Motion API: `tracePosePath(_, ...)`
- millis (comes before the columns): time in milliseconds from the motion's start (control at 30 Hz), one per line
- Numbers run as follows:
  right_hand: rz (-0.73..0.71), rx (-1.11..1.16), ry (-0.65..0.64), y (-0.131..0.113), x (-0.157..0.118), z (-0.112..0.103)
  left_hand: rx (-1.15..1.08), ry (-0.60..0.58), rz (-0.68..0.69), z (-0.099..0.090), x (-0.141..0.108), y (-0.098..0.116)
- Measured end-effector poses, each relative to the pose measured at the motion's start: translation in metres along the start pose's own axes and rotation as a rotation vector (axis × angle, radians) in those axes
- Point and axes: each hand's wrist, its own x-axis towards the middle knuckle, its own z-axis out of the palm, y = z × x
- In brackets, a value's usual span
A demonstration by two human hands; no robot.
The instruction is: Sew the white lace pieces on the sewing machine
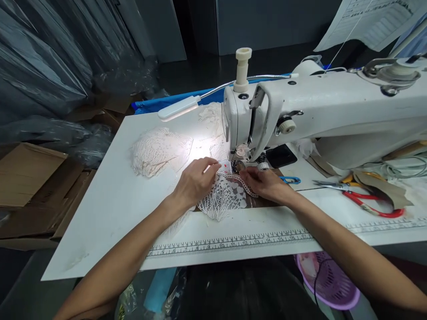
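From here I see the lace piece (222,200) between and just below my two hands, beside the sewing machine's needle area (236,166). My left hand (196,180) rests at its upper left edge, thumb and index finger close together; I cannot tell whether they pinch it. My right hand (262,180) pinches the edging strip (245,184) to its right. The lace pile (156,151) lies beyond my left grip, on its outer side.

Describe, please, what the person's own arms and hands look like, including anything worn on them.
The left hand and right hand are bare, without gloves. The left forearm and right forearm look slender, with no sleeve in view. No watch, bracelet or ring can be made out.
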Motion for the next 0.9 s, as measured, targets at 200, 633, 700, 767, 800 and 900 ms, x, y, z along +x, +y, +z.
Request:
tracePosePath(200, 0.069, 0.016, 0.030, 0.001, -0.008, -0.001, -0.123, 0.204, -0.125, -0.011, -0.003, -0.010)
tracePosePath(633, -0.030, -0.024, -0.034, -0.004, -0.011, -0.003, -0.256, -0.232, 0.076, 0.009, -0.021, 0.045)
tracePosePath(700, -0.027, -0.100, 0.011, -0.007, -0.013, -0.003, -0.226, -0.253, 0.075, 0.012, -0.022, 0.041)
tracePosePath(767, -0.018, -0.103, 0.033, -0.009, -0.014, -0.003, -0.243, -0.246, 0.101, 0.013, -0.022, 0.031)
tracePosePath(800, -0.011, -0.077, 0.030, -0.009, -0.015, -0.003, -0.258, -0.222, 0.111, 0.013, -0.021, 0.026)
tracePosePath(900, 0.032, 0.033, -0.007, -0.009, -0.017, -0.006, -0.287, -0.071, 0.099, 0.012, -0.017, 0.015)
